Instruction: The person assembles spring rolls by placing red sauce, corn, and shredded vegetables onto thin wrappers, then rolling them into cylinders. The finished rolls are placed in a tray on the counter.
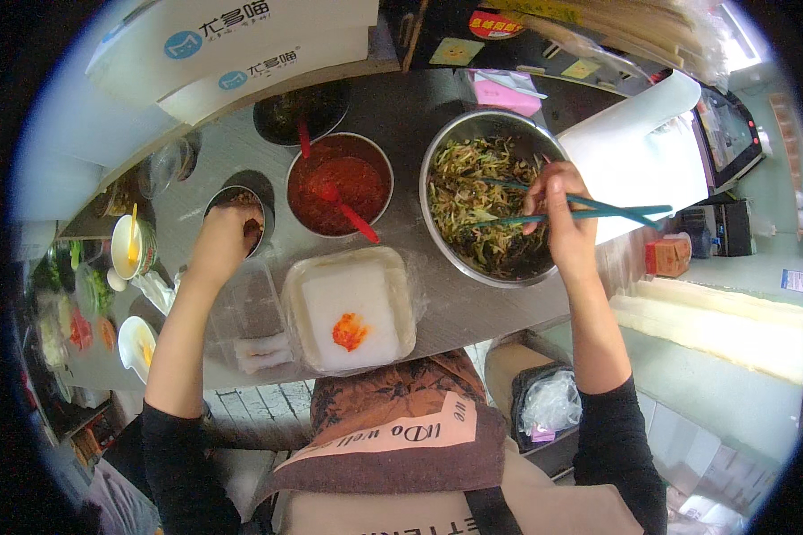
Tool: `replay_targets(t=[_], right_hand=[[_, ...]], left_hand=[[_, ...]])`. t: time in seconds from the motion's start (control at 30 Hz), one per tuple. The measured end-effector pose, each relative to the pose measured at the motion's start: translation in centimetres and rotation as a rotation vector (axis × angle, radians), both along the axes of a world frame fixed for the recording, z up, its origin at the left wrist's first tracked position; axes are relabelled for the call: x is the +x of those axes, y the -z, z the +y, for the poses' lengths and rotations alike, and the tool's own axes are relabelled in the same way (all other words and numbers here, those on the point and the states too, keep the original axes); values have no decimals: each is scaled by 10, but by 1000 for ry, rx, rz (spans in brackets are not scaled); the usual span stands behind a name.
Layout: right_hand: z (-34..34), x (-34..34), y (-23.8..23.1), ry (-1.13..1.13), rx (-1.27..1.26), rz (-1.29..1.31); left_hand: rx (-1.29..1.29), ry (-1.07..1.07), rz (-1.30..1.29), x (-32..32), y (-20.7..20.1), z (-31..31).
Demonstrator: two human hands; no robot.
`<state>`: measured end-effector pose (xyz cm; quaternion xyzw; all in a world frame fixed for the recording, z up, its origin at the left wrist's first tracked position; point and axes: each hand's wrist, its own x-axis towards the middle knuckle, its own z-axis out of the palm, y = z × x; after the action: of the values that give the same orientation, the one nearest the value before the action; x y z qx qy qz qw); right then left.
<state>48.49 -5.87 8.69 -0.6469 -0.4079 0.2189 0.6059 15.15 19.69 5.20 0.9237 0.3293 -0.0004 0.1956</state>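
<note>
My right hand [558,209] is closed around a pair of green chopsticks [608,212]. Their tips reach into shredded vegetables [473,192] in a large metal bowl [430,234]. My left hand [229,234] dips into a small round container [248,193] holding dark brown bits. Its fingers are curled and partly hidden, so what they pinch cannot be made out. Between the hands stands a metal bowl of red sauce [352,169] with a red spoon [357,221]. Nearest me, a plastic-wrapped tray [408,312] bears a white sheet [330,299] with a red sauce smear [350,332].
A dark bowl [281,125] with a red-handled spoon stands behind the sauce. To the left are a patterned bowl [132,259] with a yellow utensil and a white bowl [136,346]. White boxes [241,53] line the back. A bagged bin [544,406] sits below the table's right edge.
</note>
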Motion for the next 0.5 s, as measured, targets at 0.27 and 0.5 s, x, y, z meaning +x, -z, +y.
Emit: replay_targets(t=[0.27, 0.5], right_hand=[[-4, -3, -13, 238, -54, -22], [12, -14, -12, 95, -34, -74]], left_hand=[[71, 47, -4, -5, 11, 3], [11, -10, -110, -4, 16, 9]])
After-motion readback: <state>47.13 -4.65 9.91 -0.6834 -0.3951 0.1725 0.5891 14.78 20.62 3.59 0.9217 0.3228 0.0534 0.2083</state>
